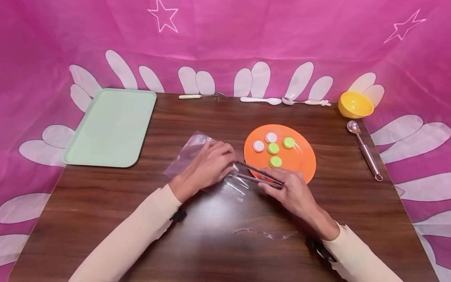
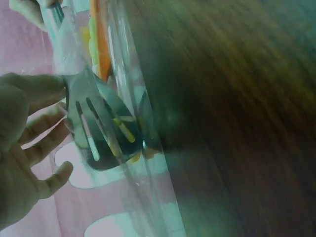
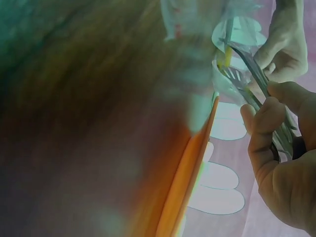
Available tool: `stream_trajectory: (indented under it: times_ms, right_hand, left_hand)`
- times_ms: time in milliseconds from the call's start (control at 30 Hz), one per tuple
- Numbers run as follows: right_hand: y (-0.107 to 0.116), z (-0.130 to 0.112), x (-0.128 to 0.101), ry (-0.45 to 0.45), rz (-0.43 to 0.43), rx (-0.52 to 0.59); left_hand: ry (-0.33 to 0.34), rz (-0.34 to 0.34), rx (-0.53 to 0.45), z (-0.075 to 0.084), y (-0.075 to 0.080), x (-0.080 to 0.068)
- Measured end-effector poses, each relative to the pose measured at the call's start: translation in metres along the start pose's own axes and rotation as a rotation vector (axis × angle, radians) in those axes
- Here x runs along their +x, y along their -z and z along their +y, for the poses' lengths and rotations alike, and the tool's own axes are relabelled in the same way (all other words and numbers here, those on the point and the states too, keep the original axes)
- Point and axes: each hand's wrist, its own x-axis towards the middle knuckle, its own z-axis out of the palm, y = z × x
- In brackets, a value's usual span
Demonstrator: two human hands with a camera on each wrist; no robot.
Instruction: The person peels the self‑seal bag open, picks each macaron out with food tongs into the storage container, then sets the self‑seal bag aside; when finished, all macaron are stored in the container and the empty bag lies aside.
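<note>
Wood table (image 1: pixel 105 203), no readable labels showing. Left hand (image 1: pixel 208 164) is gripping clear bag (image 1: pixel 186 154), fingers curled. Right hand (image 1: pixel 292 192) is pinching metal tongs (image 1: pixel 257 176).

A pale green tray (image 1: pixel 110 127) lies at the far left of the dark wooden tabletop (image 1: pixel 197 235). Along the far edge sit a cream-handled utensil (image 1: pixel 197 96), a white spoon (image 1: pixel 260 100) and a metal spoon with a white handle (image 1: pixel 304 102). A yellow bowl (image 1: pixel 355 104) stands at the far right corner, a metal scoop (image 1: pixel 364 149) just before it. A pink cloth with white petals (image 1: pixel 225 39) hangs behind.
</note>
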Motion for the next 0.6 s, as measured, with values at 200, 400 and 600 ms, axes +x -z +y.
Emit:
stream_trajectory:
  times_ms: [200,400,600]
  right_hand:
    - [0.000,-0.001,-0.001,-0.001,0.002,-0.016]
    - [-0.001,0.000,0.000,0.016,0.022,-0.017]
    - [0.000,0.000,-0.001,0.013,0.019,-0.023]
  left_hand:
    - [-0.003,-0.042,-0.074,-0.006,0.007,-0.009]
    - [-0.071,0.034,-0.069,-0.010,0.001,-0.015]
    - [-0.072,0.192,-0.048,-0.012,0.002,-0.019]
